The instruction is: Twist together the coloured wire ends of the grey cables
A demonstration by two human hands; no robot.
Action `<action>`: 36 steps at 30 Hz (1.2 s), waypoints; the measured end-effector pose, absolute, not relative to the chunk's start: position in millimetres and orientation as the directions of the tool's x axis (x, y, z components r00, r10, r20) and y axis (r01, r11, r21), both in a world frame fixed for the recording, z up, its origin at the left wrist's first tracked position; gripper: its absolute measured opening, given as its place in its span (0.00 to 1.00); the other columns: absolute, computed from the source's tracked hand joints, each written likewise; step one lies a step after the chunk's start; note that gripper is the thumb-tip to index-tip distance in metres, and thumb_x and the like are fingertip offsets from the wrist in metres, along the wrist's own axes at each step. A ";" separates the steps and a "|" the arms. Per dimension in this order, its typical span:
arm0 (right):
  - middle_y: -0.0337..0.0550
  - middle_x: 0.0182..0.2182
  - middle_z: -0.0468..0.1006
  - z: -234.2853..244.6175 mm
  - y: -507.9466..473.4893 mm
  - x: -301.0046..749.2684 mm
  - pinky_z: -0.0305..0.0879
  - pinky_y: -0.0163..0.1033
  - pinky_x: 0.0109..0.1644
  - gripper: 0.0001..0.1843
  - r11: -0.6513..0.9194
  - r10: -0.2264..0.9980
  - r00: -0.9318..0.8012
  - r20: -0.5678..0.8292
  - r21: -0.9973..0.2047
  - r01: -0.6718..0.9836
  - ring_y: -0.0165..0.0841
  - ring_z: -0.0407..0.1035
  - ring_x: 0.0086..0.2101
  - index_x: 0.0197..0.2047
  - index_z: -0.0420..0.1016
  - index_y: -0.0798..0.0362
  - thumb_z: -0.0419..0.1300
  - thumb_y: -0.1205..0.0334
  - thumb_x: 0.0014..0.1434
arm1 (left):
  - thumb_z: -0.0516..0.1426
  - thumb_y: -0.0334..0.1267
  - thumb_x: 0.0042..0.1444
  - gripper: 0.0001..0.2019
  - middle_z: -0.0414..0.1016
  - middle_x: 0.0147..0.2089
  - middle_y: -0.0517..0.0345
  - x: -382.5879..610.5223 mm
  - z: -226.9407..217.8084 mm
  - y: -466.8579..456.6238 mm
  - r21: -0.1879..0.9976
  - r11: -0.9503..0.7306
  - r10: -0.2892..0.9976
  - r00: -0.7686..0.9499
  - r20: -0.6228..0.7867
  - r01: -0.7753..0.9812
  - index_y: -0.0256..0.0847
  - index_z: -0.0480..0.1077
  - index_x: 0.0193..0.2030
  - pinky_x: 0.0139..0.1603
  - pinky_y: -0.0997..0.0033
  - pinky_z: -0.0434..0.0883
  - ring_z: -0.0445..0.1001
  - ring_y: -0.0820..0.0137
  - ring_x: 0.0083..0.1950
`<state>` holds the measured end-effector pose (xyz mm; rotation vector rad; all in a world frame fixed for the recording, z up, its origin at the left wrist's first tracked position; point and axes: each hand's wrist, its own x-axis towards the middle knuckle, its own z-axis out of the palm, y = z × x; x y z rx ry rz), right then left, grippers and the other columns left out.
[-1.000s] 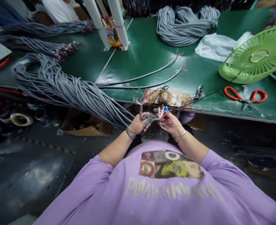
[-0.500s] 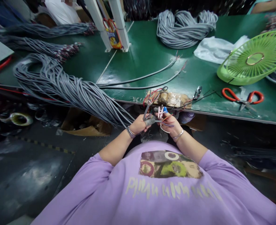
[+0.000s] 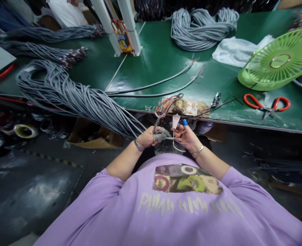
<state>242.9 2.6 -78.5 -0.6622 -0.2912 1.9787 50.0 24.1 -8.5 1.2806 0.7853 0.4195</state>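
Observation:
My left hand (image 3: 146, 136), with grey wrappings on its fingertips, is closed on a grey cable (image 3: 169, 138) just below the table edge. Coloured inner wires (image 3: 179, 135) fan out from the cable's stripped end, orange, purple and white among them. Around these wires my right hand (image 3: 191, 138) is closed, and its thumb wears a blue cover (image 3: 185, 122). A pale pink clip-like piece (image 3: 175, 121) stands up at the right fingertips; whether it is pinched or only touched is hard to see. Beyond the hands lies a taped brown block (image 3: 189, 108) with loose wires.
A thick bundle of grey cables (image 3: 71, 92) hangs over the table edge at left. On the green table (image 3: 151, 68) lie orange-handled scissors (image 3: 267, 106), small nippers (image 3: 216, 100), a green fan (image 3: 279, 61), a plastic bag (image 3: 233, 53) and coiled cables (image 3: 202, 30). A white post (image 3: 130, 27) stands behind.
The pink piece has turned, showing a broader face. My right thumb has shifted slightly right, away from it. Both hands have sunk a little, and the left still holds the cable.

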 end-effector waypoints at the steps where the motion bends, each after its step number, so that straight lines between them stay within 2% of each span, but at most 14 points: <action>1: 0.39 0.27 0.77 -78.7 0.7 244.9 0.44 0.27 0.16 0.30 -0.481 0.874 -0.362 -0.325 -0.471 -0.740 0.21 0.53 0.17 0.30 0.68 0.53 0.61 0.31 0.55 | 0.69 0.53 0.46 0.23 0.62 0.14 0.67 48.4 -7.1 22.7 0.952 0.264 0.657 0.694 -0.294 0.153 0.31 0.77 0.36 0.11 0.81 0.50 0.54 0.83 0.11; 4: 0.39 0.28 0.76 -79.6 -3.8 250.2 0.43 0.26 0.16 0.29 -0.473 0.880 -0.352 -0.320 -0.506 -0.722 0.21 0.52 0.18 0.32 0.70 0.53 0.60 0.32 0.57 | 0.69 0.51 0.47 0.21 0.69 0.18 0.62 43.4 -4.3 16.4 0.944 0.244 0.553 0.767 -0.324 0.223 0.31 0.78 0.35 0.12 0.81 0.54 0.57 0.82 0.13; 6: 0.39 0.28 0.76 -80.9 -5.8 252.9 0.43 0.26 0.17 0.28 -0.470 0.881 -0.338 -0.332 -0.521 -0.713 0.21 0.53 0.18 0.34 0.72 0.53 0.60 0.33 0.57 | 0.69 0.50 0.48 0.21 0.70 0.19 0.61 40.2 -4.1 10.5 0.944 0.233 0.540 0.777 -0.324 0.231 0.31 0.78 0.35 0.13 0.81 0.56 0.59 0.82 0.13; 10: 0.41 0.29 0.77 -84.7 -10.3 256.7 0.44 0.26 0.17 0.23 -0.462 0.883 -0.315 -0.347 -0.529 -0.712 0.22 0.54 0.20 0.32 0.72 0.53 0.63 0.40 0.57 | 0.66 0.52 0.52 0.22 0.62 0.14 0.68 35.2 -7.2 -2.3 0.969 0.238 0.735 0.640 -0.226 0.068 0.33 0.75 0.41 0.12 0.82 0.51 0.56 0.82 0.12; 14: 0.41 0.32 0.77 -85.8 -18.7 257.4 0.46 0.26 0.18 0.12 -0.473 0.881 -0.357 -0.311 -0.539 -0.697 0.22 0.54 0.21 0.35 0.76 0.54 0.68 0.58 0.48 | 0.65 0.55 0.52 0.24 0.61 0.14 0.70 30.5 -9.6 -12.2 0.976 0.219 0.816 0.547 -0.186 0.005 0.33 0.73 0.41 0.12 0.81 0.50 0.55 0.82 0.12; 17: 0.41 0.33 0.78 -82.1 -25.5 255.6 0.47 0.27 0.19 0.18 -0.457 0.884 -0.412 -0.221 -0.598 -0.658 0.22 0.55 0.23 0.39 0.79 0.54 0.65 0.68 0.41 | 0.66 0.57 0.49 0.24 0.62 0.15 0.69 26.7 -9.4 -16.5 0.976 0.218 0.832 0.520 -0.192 0.013 0.34 0.71 0.36 0.13 0.81 0.52 0.56 0.82 0.12; 21: 0.45 0.39 0.80 -72.8 -31.8 252.7 0.51 0.28 0.21 0.25 -0.454 0.845 -0.525 -0.103 -0.658 -0.601 0.23 0.58 0.24 0.45 0.80 0.53 0.67 0.67 0.39 | 0.67 0.60 0.45 0.27 0.63 0.15 0.69 22.7 -9.2 -18.5 0.974 0.227 0.854 0.481 -0.197 -0.004 0.37 0.67 0.31 0.13 0.80 0.54 0.56 0.81 0.12; 26: 0.50 0.54 0.77 -63.1 -36.5 245.6 0.55 0.27 0.26 0.40 -0.472 0.804 -0.590 -0.067 -0.674 -0.567 0.27 0.68 0.34 0.55 0.76 0.46 0.77 0.56 0.35 | 0.66 0.60 0.47 0.26 0.65 0.15 0.68 21.2 -12.6 -17.3 0.967 0.255 0.855 0.465 -0.229 0.008 0.37 0.65 0.31 0.14 0.79 0.58 0.60 0.79 0.13; 30: 0.46 0.51 0.77 -56.7 -37.7 234.1 0.54 0.26 0.25 0.38 -0.409 0.848 -0.529 -0.036 -0.680 -0.609 0.25 0.66 0.32 0.52 0.77 0.45 0.78 0.50 0.37 | 0.67 0.60 0.46 0.27 0.68 0.17 0.66 22.0 -14.1 -16.5 0.958 0.284 0.835 0.484 -0.261 0.028 0.37 0.65 0.31 0.15 0.79 0.60 0.63 0.78 0.14; 36: 0.39 0.43 0.79 -45.8 -35.0 221.3 0.66 0.32 0.38 0.36 -0.249 0.929 -0.369 -0.012 -0.758 -0.602 0.26 0.67 0.33 0.52 0.77 0.45 0.78 0.61 0.37 | 0.67 0.59 0.47 0.26 0.74 0.21 0.61 23.3 -13.0 -16.0 0.945 0.320 0.807 0.503 -0.310 0.069 0.36 0.66 0.30 0.16 0.79 0.65 0.69 0.76 0.16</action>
